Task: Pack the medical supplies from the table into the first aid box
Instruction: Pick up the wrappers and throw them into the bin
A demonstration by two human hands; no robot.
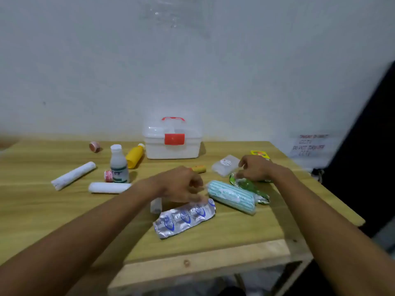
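The white first aid box with a red latch and red handle stands closed at the back of the wooden table. My left hand hovers over the table's middle with fingers loosely curled, holding nothing, just above a silver blister pack. My right hand rests with its fingertips on a green foil packet, beside a clear plastic pouch. A green-striped cotton roll lies between my hands. A small white roll peeks out under my left wrist.
On the left lie two white bandage rolls, a white bottle, a yellow bottle, a small red-white tape and a pink tape roll. A yellow-green box and an orange tube lie near my right hand.
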